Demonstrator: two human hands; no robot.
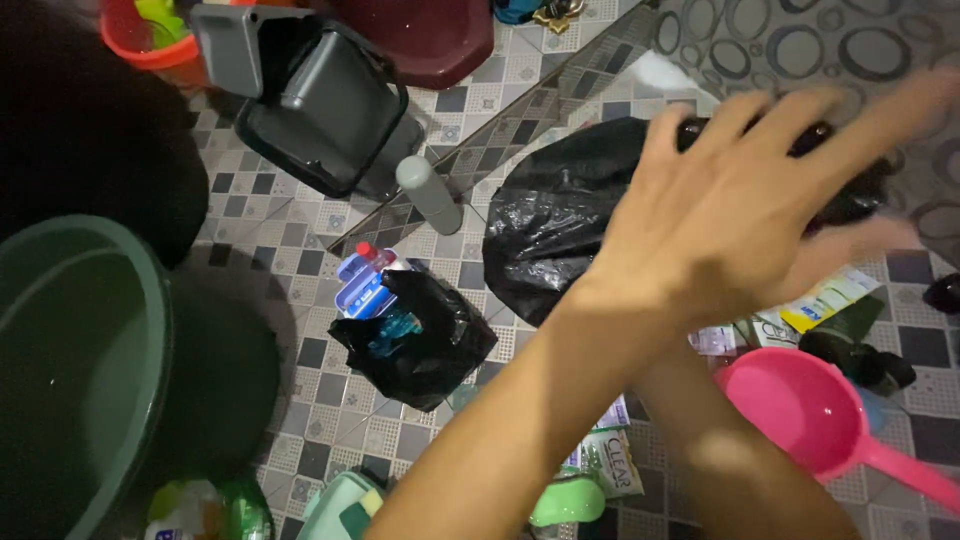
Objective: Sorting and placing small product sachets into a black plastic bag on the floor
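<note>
Left hand (730, 210), fingers spread wide, palm down on large black plastic bag (560, 220) lying on tiled floor (300, 230); right hand (850, 245) blurred beneath it, grip undeterminable; pink scoop (800, 410) nearby, smaller black bag (425, 335) to the left.

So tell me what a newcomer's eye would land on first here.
A spread left hand fills the right of the view, laid over a large black plastic bag on the tiled floor. Below it lies a bright pink dipper. At far left sits a big green basin.
</note>
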